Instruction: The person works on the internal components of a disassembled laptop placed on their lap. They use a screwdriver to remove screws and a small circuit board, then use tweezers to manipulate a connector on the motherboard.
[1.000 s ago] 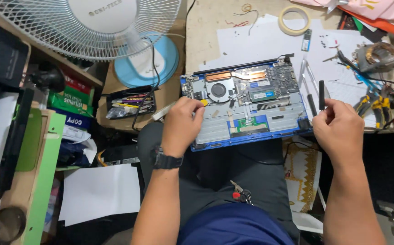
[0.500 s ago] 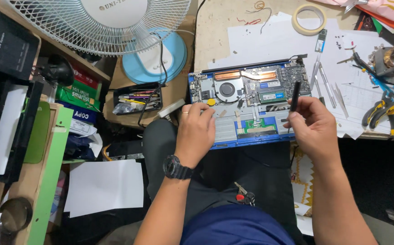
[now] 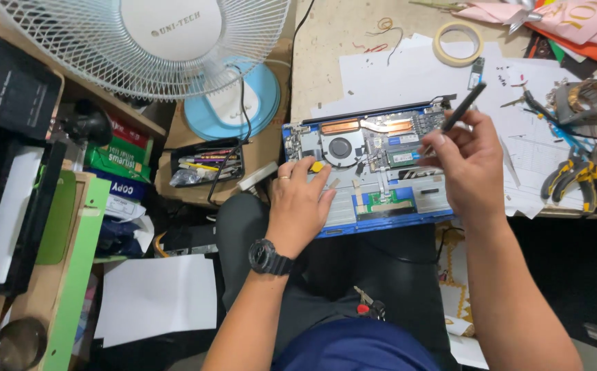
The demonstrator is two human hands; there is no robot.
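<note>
The left hand (image 3: 300,206), a black watch on its wrist, lies palm-down with fingers spread, while the right hand (image 3: 473,165) is raised, fingers pinched together.

Right hand (image 3: 473,172) pinches a black screwdriver (image 3: 460,110), shaft angled up and away from the grip, tip end down over the opened laptop (image 3: 370,172), bottom cover off. Directly left of the grip: memory module, then round cooling fan (image 3: 340,148) with copper heat pipes above it. Left hand (image 3: 302,206) rests flat on the laptop's left side, fingertips near a small yellow piece (image 3: 317,166); black wristwatch (image 3: 269,257) on that wrist. Pliers (image 3: 577,178) lie well right of the grip, tape roll (image 3: 458,42) above it.
</note>
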